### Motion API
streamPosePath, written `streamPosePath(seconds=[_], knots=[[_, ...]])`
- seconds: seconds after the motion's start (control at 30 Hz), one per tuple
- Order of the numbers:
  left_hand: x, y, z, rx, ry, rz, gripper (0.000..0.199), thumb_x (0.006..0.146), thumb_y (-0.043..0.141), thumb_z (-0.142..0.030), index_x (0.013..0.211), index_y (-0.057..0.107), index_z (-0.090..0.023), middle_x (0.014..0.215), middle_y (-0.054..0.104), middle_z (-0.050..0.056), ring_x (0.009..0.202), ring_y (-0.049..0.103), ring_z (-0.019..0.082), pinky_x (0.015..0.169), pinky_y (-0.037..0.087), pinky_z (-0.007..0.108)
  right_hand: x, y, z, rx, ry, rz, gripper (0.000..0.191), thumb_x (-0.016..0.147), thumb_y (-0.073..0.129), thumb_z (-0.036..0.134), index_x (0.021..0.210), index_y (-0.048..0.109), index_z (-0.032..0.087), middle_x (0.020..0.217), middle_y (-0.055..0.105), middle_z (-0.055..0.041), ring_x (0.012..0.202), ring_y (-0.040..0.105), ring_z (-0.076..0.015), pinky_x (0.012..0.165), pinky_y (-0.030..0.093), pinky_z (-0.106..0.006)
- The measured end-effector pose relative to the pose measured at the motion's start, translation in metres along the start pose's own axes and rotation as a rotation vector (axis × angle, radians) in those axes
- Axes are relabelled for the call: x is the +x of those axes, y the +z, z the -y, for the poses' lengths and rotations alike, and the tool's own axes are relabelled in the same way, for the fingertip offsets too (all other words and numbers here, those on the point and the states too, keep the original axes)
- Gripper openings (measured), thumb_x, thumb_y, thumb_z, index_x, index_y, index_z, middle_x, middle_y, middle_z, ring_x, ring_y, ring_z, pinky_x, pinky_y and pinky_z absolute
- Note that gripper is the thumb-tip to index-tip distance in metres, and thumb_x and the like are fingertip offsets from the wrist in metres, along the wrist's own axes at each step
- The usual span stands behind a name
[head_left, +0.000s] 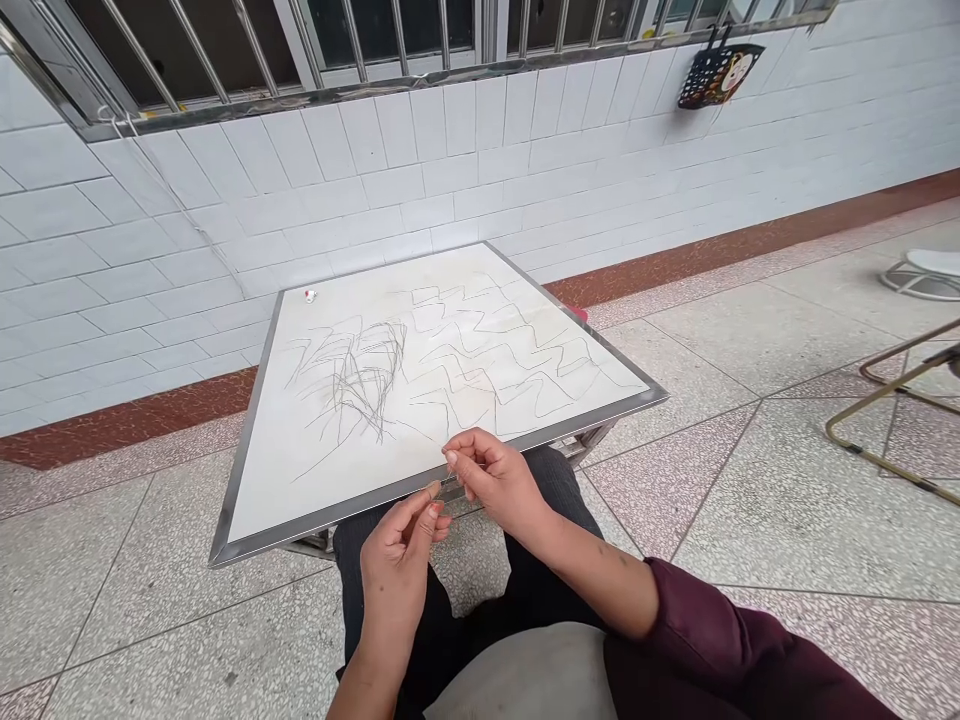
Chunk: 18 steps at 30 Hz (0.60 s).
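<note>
Just over the table's near edge, my left hand (405, 535) and my right hand (491, 475) are close together, both with fingers pinched. Between their fingertips runs a thin dark wire (450, 474), hard to make out at this size. The white table (262, 500) has a grey metal edge. On its left half lies a loose, tangled heap of thin dark wires (345, 385). Spread over the right half are several bent wires (529, 375) with zigzag shapes, lying apart in rough rows.
A small white and red object (310, 296) rests at the table's far left corner. The tiled wall (420, 190) and barred window (360, 40) stand behind. A dark basket (716, 75) hangs at upper right. A metal-framed chair (885, 455) is on the right.
</note>
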<state>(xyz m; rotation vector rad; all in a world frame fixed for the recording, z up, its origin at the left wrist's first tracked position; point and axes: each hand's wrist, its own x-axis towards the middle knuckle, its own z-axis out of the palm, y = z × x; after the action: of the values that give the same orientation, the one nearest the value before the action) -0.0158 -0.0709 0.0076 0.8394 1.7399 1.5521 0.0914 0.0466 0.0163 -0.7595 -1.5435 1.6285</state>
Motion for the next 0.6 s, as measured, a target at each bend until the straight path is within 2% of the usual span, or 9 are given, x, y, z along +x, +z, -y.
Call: streamPosePath(seconds=[0.1, 0.23, 0.6], knots=[[0.001, 0.001, -0.001, -0.193, -0.159, 0.071, 0.040, 0.076, 0.074, -0.041, 0.109, 0.073, -0.018, 0.083, 0.075, 0.006, 0.072, 0.071, 0.019, 0.068, 0.059, 0.031, 0.003, -0.003, -0.004, 0.071, 0.021, 0.048, 0.018, 0.084, 0.063, 0.039, 0.089, 0.065, 0.022, 0.074, 0.060, 0.0013, 0.058, 0.051, -0.0105, 0.051, 0.044, -0.022], [0.000, 0.003, -0.003, -0.371, -0.284, 0.148, 0.039, 0.073, 0.079, -0.038, 0.105, 0.073, -0.015, 0.078, 0.075, 0.006, 0.066, 0.070, 0.015, 0.062, 0.057, 0.025, 0.008, -0.005, -0.009, 0.157, 0.047, 0.082, 0.020, 0.082, 0.066, 0.040, 0.088, 0.066, 0.021, 0.072, 0.059, 0.0022, 0.058, 0.049, -0.0097, 0.054, 0.043, -0.022], [-0.002, 0.010, 0.001, -0.521, -0.376, 0.184, 0.040, 0.072, 0.081, -0.033, 0.107, 0.073, -0.015, 0.081, 0.075, 0.008, 0.072, 0.070, 0.017, 0.067, 0.055, 0.025, 0.008, -0.003, -0.018, 0.399, 0.111, 0.095, 0.022, 0.080, 0.072, 0.038, 0.090, 0.068, 0.019, 0.071, 0.060, 0.0026, 0.058, 0.047, -0.0073, 0.055, 0.040, -0.020]])
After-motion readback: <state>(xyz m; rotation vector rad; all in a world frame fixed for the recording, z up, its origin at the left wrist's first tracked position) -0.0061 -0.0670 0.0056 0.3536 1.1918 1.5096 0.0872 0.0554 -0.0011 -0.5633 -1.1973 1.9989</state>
